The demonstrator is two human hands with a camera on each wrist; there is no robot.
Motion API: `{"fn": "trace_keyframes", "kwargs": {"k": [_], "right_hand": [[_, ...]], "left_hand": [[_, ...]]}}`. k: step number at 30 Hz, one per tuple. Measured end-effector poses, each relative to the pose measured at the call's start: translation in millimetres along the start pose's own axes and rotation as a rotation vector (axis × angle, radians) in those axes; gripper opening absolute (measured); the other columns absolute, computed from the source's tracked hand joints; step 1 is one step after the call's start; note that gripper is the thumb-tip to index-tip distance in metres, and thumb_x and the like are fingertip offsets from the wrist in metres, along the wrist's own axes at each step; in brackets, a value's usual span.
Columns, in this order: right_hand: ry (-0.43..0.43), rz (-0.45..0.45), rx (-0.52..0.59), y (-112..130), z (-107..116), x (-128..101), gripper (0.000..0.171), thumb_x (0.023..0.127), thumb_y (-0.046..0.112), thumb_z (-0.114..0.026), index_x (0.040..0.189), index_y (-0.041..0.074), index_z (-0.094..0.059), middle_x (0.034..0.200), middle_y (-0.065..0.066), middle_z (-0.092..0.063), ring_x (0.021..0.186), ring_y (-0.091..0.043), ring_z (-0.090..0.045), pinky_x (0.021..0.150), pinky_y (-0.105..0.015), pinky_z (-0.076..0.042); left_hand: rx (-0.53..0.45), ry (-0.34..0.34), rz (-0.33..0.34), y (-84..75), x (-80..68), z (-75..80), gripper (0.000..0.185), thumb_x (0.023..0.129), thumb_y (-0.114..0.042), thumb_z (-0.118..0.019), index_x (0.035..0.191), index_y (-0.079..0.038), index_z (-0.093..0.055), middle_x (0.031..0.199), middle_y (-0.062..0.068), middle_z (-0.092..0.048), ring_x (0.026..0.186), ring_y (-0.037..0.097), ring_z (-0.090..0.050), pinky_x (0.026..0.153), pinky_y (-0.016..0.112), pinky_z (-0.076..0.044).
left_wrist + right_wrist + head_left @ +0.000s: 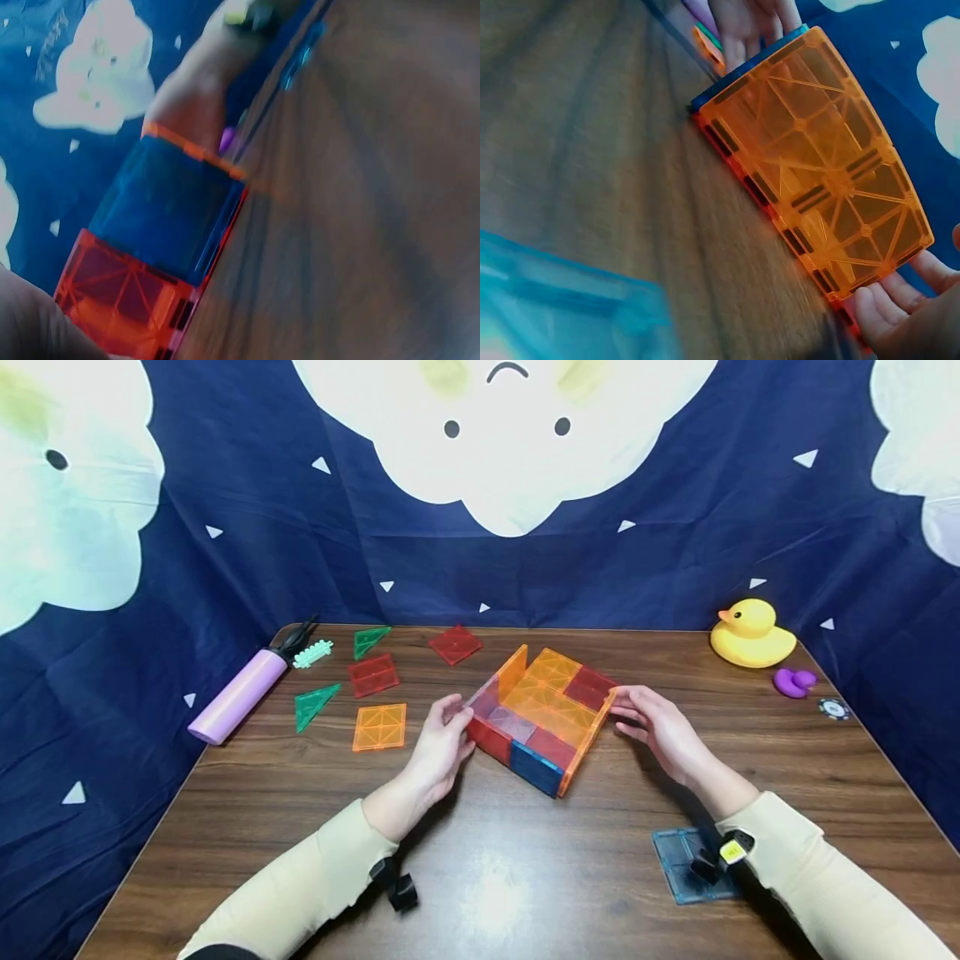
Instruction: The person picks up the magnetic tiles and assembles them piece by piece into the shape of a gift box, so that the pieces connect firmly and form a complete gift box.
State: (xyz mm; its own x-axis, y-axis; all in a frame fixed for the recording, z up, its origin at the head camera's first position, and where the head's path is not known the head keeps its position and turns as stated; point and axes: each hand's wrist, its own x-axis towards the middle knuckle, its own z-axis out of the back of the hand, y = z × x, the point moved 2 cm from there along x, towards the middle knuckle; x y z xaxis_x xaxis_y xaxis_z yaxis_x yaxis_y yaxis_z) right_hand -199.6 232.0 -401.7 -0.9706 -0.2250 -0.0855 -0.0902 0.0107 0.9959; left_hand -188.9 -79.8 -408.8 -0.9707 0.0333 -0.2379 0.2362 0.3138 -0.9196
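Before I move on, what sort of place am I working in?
Probably a staged tabletop play or recording area: a wood-grain table against a dark blue cloud-print cloth, with a yellow toy duck and a half-built translucent tile box.

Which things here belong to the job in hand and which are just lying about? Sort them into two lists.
In the job:
tile box
left hand, holding it
right hand, touching it
Probably also, as loose parts: green triangles, red tiles, orange square, blue tile

Just lying about:
lilac cylinder
mint-green piece
yellow duck
small purple toy
patterned chip
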Motion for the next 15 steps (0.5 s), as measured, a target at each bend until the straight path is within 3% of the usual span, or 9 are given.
{"fn": "trace_keyframes", "kwargs": {"k": [3,5,10,15], "right_hand": [[0.003,-0.034,-0.027,3,-4,-12,0.041,0.112,0.032,-0.038,0.133,0.000,-0.053,0.126,-0.005,-0.061,0.117,-0.015,-0.058,0.099,-0.030,-0.050],[0.007,-0.045,-0.047,4,-8,-20,0.044,0.111,0.033,-0.040,0.134,-0.003,-0.052,0.126,-0.006,-0.061,0.117,-0.017,-0.059,0.098,-0.030,-0.051],[0.026,-0.040,-0.091,3,-14,-40,0.048,0.111,0.029,-0.041,0.137,-0.012,-0.048,0.129,-0.015,-0.058,0.116,-0.019,-0.063,0.094,-0.031,-0.053],[0.119,-0.010,-0.118,-1,-22,-50,0.047,0.112,0.024,-0.042,0.134,-0.017,-0.048,0.127,-0.022,-0.059,0.116,-0.023,-0.064,0.093,-0.035,-0.055]], "left_hand": [[0.006,-0.019,-0.029,-5.8,14.5,7.1,0.041,0.106,-0.007,-0.048,0.145,0.002,-0.037,0.131,0.013,-0.048,0.106,0.019,-0.053,0.090,0.039,-0.041],[0.008,-0.006,-0.038,-8.6,23.9,9.9,0.037,0.105,-0.007,-0.050,0.140,0.002,-0.043,0.123,0.010,-0.051,0.102,0.017,-0.053,0.088,0.037,-0.041],[0.012,0.053,-0.048,-11.9,48.4,9.3,0.032,0.104,-0.008,-0.054,0.134,0.005,-0.053,0.123,0.014,-0.056,0.114,0.024,-0.052,0.099,0.042,-0.040],[-0.028,0.069,-0.051,-12.3,68.3,6.8,0.034,0.105,-0.008,-0.055,0.135,0.007,-0.056,0.124,0.016,-0.059,0.125,0.035,-0.050,0.105,0.045,-0.041]]}}
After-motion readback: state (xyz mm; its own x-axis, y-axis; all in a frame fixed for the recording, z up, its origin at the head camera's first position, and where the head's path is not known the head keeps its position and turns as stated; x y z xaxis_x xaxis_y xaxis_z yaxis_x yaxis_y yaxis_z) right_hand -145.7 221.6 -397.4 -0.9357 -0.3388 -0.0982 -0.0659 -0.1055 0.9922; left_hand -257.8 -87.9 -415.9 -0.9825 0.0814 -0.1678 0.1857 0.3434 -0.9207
